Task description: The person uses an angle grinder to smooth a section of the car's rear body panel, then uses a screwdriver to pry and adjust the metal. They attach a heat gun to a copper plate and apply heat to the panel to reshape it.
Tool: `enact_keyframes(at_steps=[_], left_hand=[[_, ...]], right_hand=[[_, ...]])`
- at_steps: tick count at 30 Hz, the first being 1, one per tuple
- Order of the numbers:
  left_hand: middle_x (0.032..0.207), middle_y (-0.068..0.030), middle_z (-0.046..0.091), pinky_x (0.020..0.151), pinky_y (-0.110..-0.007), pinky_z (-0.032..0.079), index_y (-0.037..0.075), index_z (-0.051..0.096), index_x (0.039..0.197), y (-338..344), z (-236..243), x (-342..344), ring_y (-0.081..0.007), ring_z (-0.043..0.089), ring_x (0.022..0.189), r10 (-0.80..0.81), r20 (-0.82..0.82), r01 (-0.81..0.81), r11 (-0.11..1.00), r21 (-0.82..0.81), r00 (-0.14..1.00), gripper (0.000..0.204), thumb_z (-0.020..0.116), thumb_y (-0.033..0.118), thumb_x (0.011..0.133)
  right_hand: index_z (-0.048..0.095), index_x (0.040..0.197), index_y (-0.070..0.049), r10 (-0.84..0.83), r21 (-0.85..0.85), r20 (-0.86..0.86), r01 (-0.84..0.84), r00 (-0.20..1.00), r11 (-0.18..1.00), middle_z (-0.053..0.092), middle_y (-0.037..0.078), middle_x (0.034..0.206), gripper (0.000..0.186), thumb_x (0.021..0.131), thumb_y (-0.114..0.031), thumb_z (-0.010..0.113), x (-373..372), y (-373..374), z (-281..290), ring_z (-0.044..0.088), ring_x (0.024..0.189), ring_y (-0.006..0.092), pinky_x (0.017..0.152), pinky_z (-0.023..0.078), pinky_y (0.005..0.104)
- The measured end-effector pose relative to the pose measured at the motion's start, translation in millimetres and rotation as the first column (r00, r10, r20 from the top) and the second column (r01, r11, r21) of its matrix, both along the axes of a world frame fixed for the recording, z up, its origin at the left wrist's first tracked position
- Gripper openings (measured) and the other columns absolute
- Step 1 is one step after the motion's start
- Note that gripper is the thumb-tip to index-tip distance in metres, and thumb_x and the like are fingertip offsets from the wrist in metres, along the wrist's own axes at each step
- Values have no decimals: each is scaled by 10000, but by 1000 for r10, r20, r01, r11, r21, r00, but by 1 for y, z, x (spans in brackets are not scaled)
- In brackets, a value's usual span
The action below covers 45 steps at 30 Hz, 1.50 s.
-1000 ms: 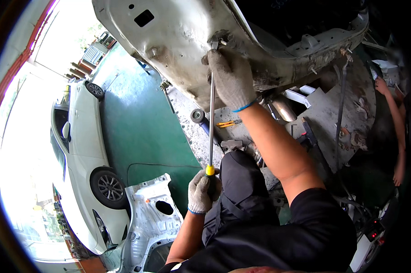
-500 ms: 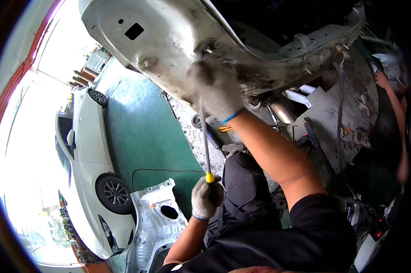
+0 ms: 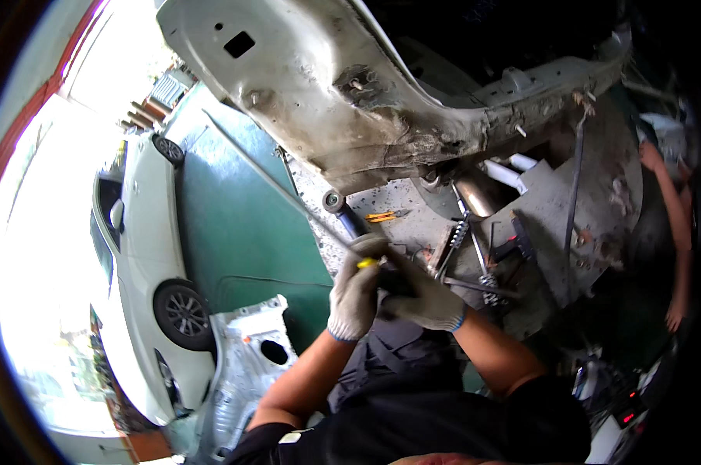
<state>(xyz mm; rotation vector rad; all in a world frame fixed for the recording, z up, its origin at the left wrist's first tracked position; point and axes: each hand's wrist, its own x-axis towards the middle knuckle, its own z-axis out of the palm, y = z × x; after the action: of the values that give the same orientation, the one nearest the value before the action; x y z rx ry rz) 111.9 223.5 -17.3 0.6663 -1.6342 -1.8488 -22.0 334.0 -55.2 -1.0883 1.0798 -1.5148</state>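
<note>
Between the person's forearms, low in the middle of the view, the two gloved hands meet at the handle of a long screwdriver-handled bar (image 3: 288,198). The left hand (image 3: 356,298) has its fingers closed around the bar beside its yellow collar, while the right hand (image 3: 424,298) sits against the dark handle from the other side; shadow and blur hide whether its fingers are fully closed. The bar's shaft slants up and to the left, its far tip seen against the green floor (image 3: 242,232) and apart from the car body shell (image 3: 312,101).

That shell, off-white and soiled with brown grime, spans the top of the view above both hands. Below its edge, an angle grinder (image 3: 352,223) lies near orange-handled pliers (image 3: 381,217) on a speckled grey surface. Farther right are a metallic cylinder (image 3: 472,195) and a black-and-red tool (image 3: 521,236).

To the left, a silver sheet-metal panel (image 3: 242,356) rests beside a parked white car (image 3: 145,256). At the right edge, another person's bare arm (image 3: 680,209) shows.
</note>
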Motion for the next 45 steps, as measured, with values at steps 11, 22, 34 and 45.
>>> enact_keyframes(at_steps=[11,22,34,45], left_hand=[[840,-35,646,733,-269,487,-45,688,993,-54,123,-196,-83,556,821,14,-230,-56,983,-177,973,409,642,359,1039],[816,-80,651,754,-334,507,-32,700,1032,-77,107,-192,-146,579,797,81,-134,-134,881,-454,988,566,569,519,1047],[776,-85,683,647,-284,533,-27,660,879,-81,111,-198,-129,649,704,54,-176,-122,907,-402,983,609,447,498,1100],[792,1,581,690,-253,439,16,666,878,-86,109,-202,-74,509,768,37,-114,-64,968,-244,993,547,452,462,1112]], right_hand=[[654,1325,17,-611,-27,-539,713,580,701,675,102,1091,488,847,37,556,-198,178,62,618,836,114,686,498,238],[651,1263,39,-621,-30,-393,665,678,746,669,112,1041,428,850,-13,553,-294,141,93,619,801,132,624,447,226],[661,1257,4,-569,-68,-387,593,725,802,648,122,1186,462,834,69,489,-339,139,123,646,848,189,689,532,268],[653,1283,-9,-606,-146,-577,661,547,736,663,108,1011,524,827,116,427,-347,136,148,569,682,75,547,408,183]])
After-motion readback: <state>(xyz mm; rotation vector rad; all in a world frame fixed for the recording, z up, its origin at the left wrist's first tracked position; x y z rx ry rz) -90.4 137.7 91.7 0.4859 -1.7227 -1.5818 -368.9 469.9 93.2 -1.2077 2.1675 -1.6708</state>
